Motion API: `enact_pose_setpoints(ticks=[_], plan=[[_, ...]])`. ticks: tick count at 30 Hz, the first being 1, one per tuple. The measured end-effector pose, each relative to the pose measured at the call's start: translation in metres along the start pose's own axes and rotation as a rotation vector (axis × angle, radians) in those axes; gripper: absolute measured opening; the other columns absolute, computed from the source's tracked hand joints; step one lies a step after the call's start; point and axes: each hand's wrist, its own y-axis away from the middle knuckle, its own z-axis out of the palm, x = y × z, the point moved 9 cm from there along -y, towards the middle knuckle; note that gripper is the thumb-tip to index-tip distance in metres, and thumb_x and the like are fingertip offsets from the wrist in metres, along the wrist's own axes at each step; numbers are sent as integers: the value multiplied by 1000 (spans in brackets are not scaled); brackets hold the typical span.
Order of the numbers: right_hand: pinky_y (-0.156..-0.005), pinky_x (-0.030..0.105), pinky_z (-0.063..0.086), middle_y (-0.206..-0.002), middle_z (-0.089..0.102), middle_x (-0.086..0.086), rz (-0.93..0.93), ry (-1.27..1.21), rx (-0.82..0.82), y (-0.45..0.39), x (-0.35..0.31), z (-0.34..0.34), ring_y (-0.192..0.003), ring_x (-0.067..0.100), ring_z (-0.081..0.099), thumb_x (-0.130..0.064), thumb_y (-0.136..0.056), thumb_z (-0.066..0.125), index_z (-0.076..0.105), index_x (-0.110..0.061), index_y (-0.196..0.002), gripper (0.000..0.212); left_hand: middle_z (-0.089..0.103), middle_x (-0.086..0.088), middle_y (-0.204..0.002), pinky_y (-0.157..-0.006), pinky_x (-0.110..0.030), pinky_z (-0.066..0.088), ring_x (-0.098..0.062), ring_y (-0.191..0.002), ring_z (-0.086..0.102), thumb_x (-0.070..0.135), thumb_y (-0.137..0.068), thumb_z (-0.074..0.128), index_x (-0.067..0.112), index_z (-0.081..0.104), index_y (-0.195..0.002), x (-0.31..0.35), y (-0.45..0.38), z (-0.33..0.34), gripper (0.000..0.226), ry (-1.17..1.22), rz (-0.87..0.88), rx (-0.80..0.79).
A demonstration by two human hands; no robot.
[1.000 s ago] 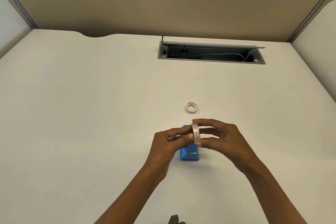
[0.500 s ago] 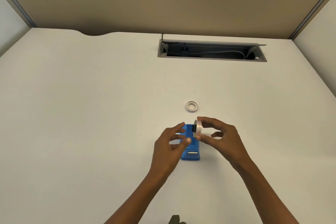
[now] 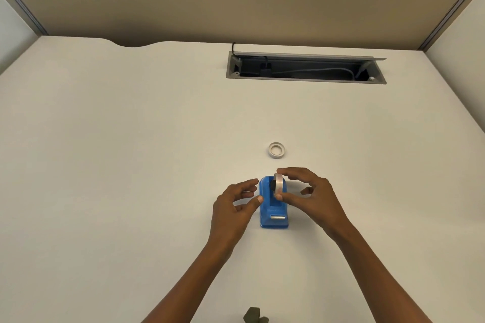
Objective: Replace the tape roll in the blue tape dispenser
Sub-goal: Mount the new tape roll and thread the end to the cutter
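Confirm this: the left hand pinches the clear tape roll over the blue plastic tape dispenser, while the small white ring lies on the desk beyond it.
Wrong hand. The head view shows the right hand pinching the clear tape roll over the blue plastic tape dispenser; the left hand is open beside it. The small white ring does lie beyond.

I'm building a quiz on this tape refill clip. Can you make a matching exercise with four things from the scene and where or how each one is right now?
Things:
1. tape roll
2. empty core
3. blue tape dispenser
4. left hand

States:
A. lying flat on the desk, beyond the dispenser
B. open, fingers by the dispenser's left side, holding nothing
C. pinched upright in the right hand, over the dispenser
D. standing on the desk between the two hands

Pairs: 1-C, 2-A, 3-D, 4-B
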Motion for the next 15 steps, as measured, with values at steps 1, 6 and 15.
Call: enact_pose_setpoints(ticks=[1, 6, 15], plan=[[-71, 14, 41, -122, 63, -10, 1, 6, -6, -1, 1, 1, -109, 8, 56, -23, -69, 80, 65, -27, -115, 48, 63, 16, -103, -64, 1, 44, 2, -96, 59, 23, -81, 69, 40, 61, -102, 0, 0, 0, 29, -2, 1, 1], [-71, 15, 43, -122, 62, -9, 12, 4, -25, -2, 4, 3, -107, 7, 57, -24, -70, 80, 65, -27, -114, 47, 64, 12, -109, -64, 1, 45, 0, -98, 58, 24, -81, 69, 34, 62, -109, -2, -3, -2, 30, -23, 4, 11], [-70, 14, 43, -123, 61, -1, -41, 94, -54, -4, 0, 4, -106, 16, 59, -16, -71, 79, 64, -17, -116, 47, 62, 12, -112, -62, -1, 45, 0, -95, 59, 25, -81, 68, 33, 61, -108, 0, -8, 4, 29, -43, 17, -2]])
